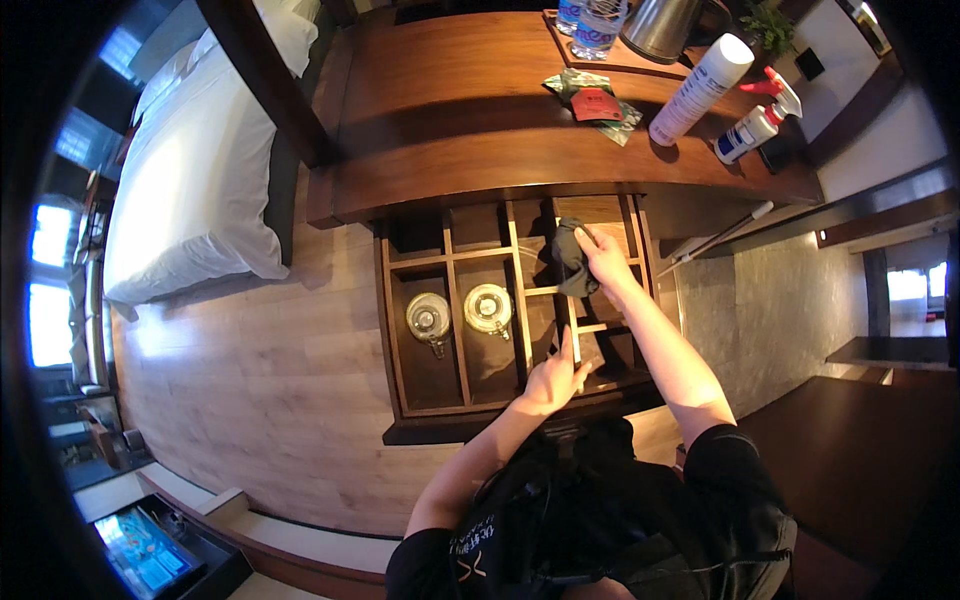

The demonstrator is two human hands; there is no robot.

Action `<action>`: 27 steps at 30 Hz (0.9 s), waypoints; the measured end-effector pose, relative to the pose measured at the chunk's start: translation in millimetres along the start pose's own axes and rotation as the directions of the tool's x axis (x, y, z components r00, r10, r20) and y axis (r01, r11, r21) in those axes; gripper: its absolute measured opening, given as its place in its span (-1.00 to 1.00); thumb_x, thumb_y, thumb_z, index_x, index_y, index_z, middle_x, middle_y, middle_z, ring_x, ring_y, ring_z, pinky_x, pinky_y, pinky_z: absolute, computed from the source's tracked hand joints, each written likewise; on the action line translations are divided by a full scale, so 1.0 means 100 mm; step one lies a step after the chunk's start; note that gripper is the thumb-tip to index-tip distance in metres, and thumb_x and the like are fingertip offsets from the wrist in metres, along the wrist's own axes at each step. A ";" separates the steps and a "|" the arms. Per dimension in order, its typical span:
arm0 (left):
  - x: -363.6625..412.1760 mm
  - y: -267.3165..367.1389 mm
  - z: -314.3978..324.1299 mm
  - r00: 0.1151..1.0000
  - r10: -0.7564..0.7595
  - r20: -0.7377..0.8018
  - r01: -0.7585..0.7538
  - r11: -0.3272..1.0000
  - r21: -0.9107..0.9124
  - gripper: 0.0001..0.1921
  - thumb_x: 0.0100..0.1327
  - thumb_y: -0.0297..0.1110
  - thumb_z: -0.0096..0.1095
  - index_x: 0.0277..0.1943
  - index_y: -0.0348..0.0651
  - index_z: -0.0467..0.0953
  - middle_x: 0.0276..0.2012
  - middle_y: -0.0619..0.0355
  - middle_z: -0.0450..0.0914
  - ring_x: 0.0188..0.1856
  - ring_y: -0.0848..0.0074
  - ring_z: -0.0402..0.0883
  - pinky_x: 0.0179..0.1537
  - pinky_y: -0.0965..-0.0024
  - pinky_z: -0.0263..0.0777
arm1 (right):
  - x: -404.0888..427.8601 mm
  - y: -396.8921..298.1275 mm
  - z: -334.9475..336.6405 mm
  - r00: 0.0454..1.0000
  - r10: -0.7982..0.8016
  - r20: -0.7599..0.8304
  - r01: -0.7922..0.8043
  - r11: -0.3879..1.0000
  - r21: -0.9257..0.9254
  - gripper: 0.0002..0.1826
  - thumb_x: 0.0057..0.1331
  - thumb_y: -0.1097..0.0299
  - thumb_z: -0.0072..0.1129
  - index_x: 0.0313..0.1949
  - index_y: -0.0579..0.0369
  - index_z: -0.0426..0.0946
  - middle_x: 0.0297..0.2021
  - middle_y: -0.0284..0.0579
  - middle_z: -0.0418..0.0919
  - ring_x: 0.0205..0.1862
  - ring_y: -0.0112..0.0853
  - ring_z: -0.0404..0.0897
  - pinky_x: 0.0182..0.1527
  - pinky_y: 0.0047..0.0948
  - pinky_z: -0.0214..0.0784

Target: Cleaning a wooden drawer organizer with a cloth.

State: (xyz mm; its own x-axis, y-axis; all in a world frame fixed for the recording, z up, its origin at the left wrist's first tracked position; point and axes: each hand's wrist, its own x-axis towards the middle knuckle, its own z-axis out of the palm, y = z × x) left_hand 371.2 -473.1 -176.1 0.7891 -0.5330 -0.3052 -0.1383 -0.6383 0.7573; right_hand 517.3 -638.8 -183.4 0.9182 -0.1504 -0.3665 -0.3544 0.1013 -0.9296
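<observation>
A pulled-out wooden drawer (420, 411), split into compartments by thin dividers, lies before me. My right hand (606, 262) grips a dark cloth (574, 259) over the right-hand compartments, with the cloth bunched against a divider. Lower down, my left hand (553, 381) has its fingers on both sides of a wooden divider (574, 330) near the drawer's front. In the left compartments stand two glass vessels with handles, one clear glass pot (428, 318) and another glass pot (488, 309). The cloth and hands cover part of the dividers.
On the wooden desktop (442, 90) above the drawer are a white spray can (701, 90), a trigger spray bottle (754, 135), packets (596, 105), water bottles (596, 30) and a metal kettle (664, 26). A dark post (262, 82) rises beside the bed (202, 172).
</observation>
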 end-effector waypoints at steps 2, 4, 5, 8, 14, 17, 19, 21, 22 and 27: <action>-0.27 -0.07 -0.10 0.971 0.168 -0.172 -0.151 0.983 0.109 -0.43 0.21 -0.20 0.19 0.20 -0.35 0.27 -0.31 -0.11 0.60 -0.31 0.12 0.60 -0.24 0.21 0.50 | 0.16 0.02 0.14 0.999 -0.034 -0.030 0.031 0.995 -0.097 -0.58 0.40 0.23 -0.02 0.10 0.31 0.38 -0.08 -0.04 0.56 -0.02 -0.38 0.50 0.02 -0.45 0.32; -0.50 -0.14 -0.18 0.885 0.342 -0.316 -0.270 0.930 0.250 -0.52 0.22 -0.24 0.17 0.12 -0.35 0.37 -0.31 -0.06 0.60 -0.31 0.17 0.59 -0.22 0.23 0.50 | 0.36 0.05 0.40 0.996 -0.055 -0.068 0.035 0.963 -0.267 -0.59 0.38 0.27 -0.02 0.10 0.33 0.38 -0.07 -0.03 0.56 -0.04 -0.37 0.51 -0.01 -0.41 0.34; -0.59 -0.16 -0.22 0.882 0.338 -0.328 -0.237 0.921 0.309 -0.61 0.21 -0.26 0.18 0.04 -0.32 0.43 -0.29 0.00 0.59 -0.27 0.22 0.57 -0.21 0.27 0.49 | 0.45 0.05 0.53 0.995 -0.040 -0.092 0.006 0.939 -0.343 -0.59 0.37 0.29 -0.02 0.09 0.34 0.39 -0.05 0.01 0.55 -0.03 -0.33 0.51 0.00 -0.37 0.34; -0.68 -0.15 -0.25 0.916 0.280 -0.287 -0.176 0.924 0.338 -0.71 0.19 -0.30 0.18 -0.08 -0.26 0.52 -0.29 0.07 0.58 -0.23 0.28 0.56 -0.20 0.28 0.49 | 0.68 0.16 0.87 0.974 0.184 -0.133 -0.204 0.967 -0.154 -0.60 0.34 0.30 -0.06 0.04 0.36 0.43 -0.05 0.14 0.54 -0.03 -0.17 0.51 -0.02 -0.26 0.33; -0.64 -0.13 -0.24 0.959 0.260 -0.116 -0.210 0.922 0.325 -0.86 0.13 -0.31 0.15 -0.38 -0.17 0.56 -0.41 0.19 0.54 -0.33 0.33 0.52 -0.34 0.27 0.47 | 0.96 0.22 0.92 0.925 0.269 -0.268 -0.311 0.942 -0.128 -0.70 0.30 0.41 -0.10 -0.13 0.36 0.51 -0.17 0.13 0.57 -0.17 -0.18 0.56 -0.17 -0.17 0.37; -0.64 -0.16 -0.24 0.958 0.260 -0.119 -0.217 0.932 0.291 -0.86 0.12 -0.31 0.15 -0.41 -0.16 0.57 -0.46 0.19 0.52 -0.33 0.35 0.52 -0.34 0.27 0.47 | 1.03 0.27 0.92 0.930 0.229 -0.287 -0.237 0.971 0.006 -0.75 0.27 0.51 -0.11 -0.14 0.26 0.53 -0.19 0.04 0.59 -0.20 -0.24 0.56 -0.21 -0.22 0.41; -0.62 -0.12 -0.22 0.956 0.265 -0.128 -0.218 0.929 0.300 -0.85 0.11 -0.29 0.15 -0.48 -0.13 0.56 -0.45 0.23 0.52 -0.30 0.38 0.51 -0.34 0.30 0.44 | 1.12 0.40 0.80 0.937 0.240 -0.255 -0.236 0.971 0.047 -0.67 0.25 0.56 -0.13 -0.02 0.25 0.50 -0.13 0.02 0.58 -0.14 -0.25 0.55 -0.14 -0.25 0.40; -0.64 -0.16 -0.22 0.958 0.256 -0.128 -0.207 0.929 0.306 -0.85 0.10 -0.29 0.15 -0.49 -0.13 0.56 -0.46 0.23 0.52 -0.30 0.38 0.51 -0.34 0.30 0.44 | 1.05 0.40 0.86 0.935 0.269 -0.229 -0.259 0.963 0.075 -0.62 0.23 0.60 -0.14 0.03 0.26 0.47 -0.10 0.03 0.57 -0.10 -0.25 0.54 -0.10 -0.27 0.39; -0.64 -0.18 -0.23 0.959 0.256 -0.118 -0.209 0.927 0.310 -0.85 0.10 -0.29 0.15 -0.50 -0.12 0.56 -0.46 0.23 0.53 -0.30 0.38 0.51 -0.34 0.30 0.44 | 0.99 0.34 0.89 0.930 0.298 -0.217 -0.281 0.954 0.106 -0.57 0.21 0.63 -0.16 0.08 0.26 0.44 -0.06 0.04 0.55 -0.07 -0.25 0.52 -0.06 -0.29 0.37; -0.61 -0.15 -0.25 0.962 0.241 -0.130 -0.192 0.932 0.309 -0.86 0.08 -0.31 0.17 -0.50 -0.13 0.56 -0.47 0.22 0.54 -0.32 0.37 0.51 -0.34 0.30 0.45 | 0.88 0.21 0.90 0.943 0.265 -0.200 -0.209 0.942 0.262 -0.54 0.22 0.63 -0.16 0.14 0.35 0.33 0.03 0.14 0.48 0.01 -0.22 0.49 0.06 -0.35 0.31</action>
State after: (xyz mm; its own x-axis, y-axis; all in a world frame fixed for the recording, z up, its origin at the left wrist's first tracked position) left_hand 339.7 -417.0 -154.5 0.8032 -0.5946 -0.0358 -0.4651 -0.6636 0.5859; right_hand 606.7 -561.8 -231.9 0.7368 -0.3119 -0.5999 -0.4794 0.3847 -0.7888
